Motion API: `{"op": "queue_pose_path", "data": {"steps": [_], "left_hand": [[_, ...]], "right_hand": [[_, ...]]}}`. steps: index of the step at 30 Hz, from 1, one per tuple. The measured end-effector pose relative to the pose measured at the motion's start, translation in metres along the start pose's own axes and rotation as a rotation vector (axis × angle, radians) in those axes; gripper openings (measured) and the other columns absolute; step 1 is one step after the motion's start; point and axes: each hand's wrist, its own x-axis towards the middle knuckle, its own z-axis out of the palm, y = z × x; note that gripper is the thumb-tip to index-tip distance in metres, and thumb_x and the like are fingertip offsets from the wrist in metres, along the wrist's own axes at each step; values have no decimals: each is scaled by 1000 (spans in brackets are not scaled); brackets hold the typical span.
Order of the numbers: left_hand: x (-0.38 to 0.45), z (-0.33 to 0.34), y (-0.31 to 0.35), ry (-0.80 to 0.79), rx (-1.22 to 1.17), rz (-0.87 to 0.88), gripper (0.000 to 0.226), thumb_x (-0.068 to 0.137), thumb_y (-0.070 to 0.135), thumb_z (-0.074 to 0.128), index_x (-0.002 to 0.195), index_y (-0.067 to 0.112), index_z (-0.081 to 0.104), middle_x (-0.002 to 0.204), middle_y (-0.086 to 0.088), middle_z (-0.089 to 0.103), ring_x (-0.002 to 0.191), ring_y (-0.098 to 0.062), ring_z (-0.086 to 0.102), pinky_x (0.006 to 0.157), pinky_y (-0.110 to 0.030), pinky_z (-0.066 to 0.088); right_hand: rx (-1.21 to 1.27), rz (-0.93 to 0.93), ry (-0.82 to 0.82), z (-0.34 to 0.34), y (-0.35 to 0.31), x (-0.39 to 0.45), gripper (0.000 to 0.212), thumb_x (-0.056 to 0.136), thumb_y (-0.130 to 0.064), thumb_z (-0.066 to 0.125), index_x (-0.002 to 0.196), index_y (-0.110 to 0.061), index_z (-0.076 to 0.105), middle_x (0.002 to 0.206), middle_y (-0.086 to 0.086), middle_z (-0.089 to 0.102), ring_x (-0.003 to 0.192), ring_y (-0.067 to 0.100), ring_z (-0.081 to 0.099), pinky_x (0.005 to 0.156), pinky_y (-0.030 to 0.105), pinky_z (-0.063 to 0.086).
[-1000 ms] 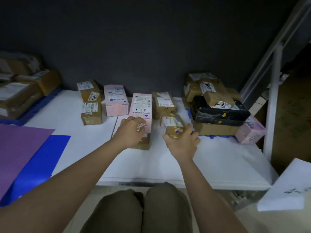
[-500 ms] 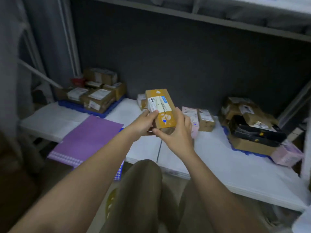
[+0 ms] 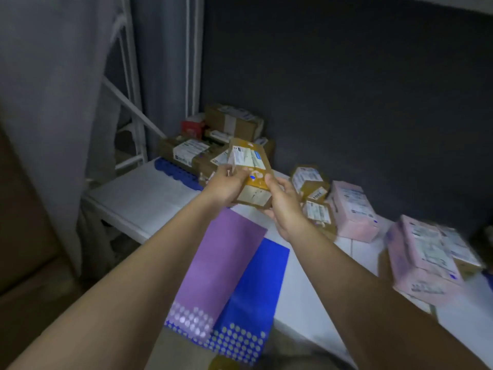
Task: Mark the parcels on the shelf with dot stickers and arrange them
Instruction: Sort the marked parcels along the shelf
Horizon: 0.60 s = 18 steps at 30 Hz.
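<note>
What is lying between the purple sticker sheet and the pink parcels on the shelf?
In the head view, the blue sticker sheet lies between the purple sheet and the pink parcels, then bare white shelf.

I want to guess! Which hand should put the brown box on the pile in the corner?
Probably the left hand: it holds the brown box on the side nearest the corner pile.

The white shelf (image 3: 149, 193) bears brown parcels (image 3: 314, 182), pink parcels (image 3: 354, 209), and purple (image 3: 218, 257) and blue sticker sheets (image 3: 256, 289).
</note>
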Motion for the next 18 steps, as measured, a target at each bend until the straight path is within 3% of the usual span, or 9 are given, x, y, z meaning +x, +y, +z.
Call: {"op": "queue_pose_path", "data": {"steps": [2,4,7,9,11,14,18], "left_hand": [[29,-5,1,58,-57,-11,58,89,39,61,133,13,35,121,-4,55,95,-20,61,61,-32,57],[52,-7,0,150,-49,-8,85,69,54,69,133,15,31,127,-6,53,107,-27,59,73,-43,59],[90,-4,-11,217,27,-19,107,45,72,58,133,21,23,134,-10,46,116,-33,53,91,-50,50],[104,-3,-15,208,89,-42,97,63,74,51,136,17,25,137,-13,44,118,-36,50,94,-52,47],[113,-2,-18,204,192,-8,67,90,60,40,137,13,35,135,-15,49,119,-36,51,100,-49,43],[129,0,-23,198,408,78,41,99,38,35,132,16,48,135,-13,50,123,-32,47,105,-41,37],[152,11,-22,70,685,177,34,95,29,38,123,27,57,136,-6,49,129,-33,39,109,-42,29]], "right_hand": [[-13,-34,30,13,-1,38,27,98,-33,50,118,-15,49,118,11,62,90,16,65,79,35,57],[-80,-63,7,24,-1,69,25,95,-40,53,109,-19,50,115,8,63,98,18,64,89,40,54],[-150,-83,-105,30,3,103,44,85,-37,70,119,-22,47,112,-3,63,106,14,63,99,36,49],[-172,-109,-134,30,9,122,55,81,-25,76,126,-20,45,112,-5,63,106,12,62,98,31,49],[-243,-162,-107,27,14,142,60,81,-17,75,132,-20,43,114,-3,61,103,10,62,90,23,51],[-282,-230,-38,24,9,170,62,82,-16,74,134,-19,41,114,-2,57,98,9,59,75,14,50],[-420,-398,186,18,4,210,51,80,-25,76,122,-15,50,124,10,53,114,22,53,97,29,44]]}}
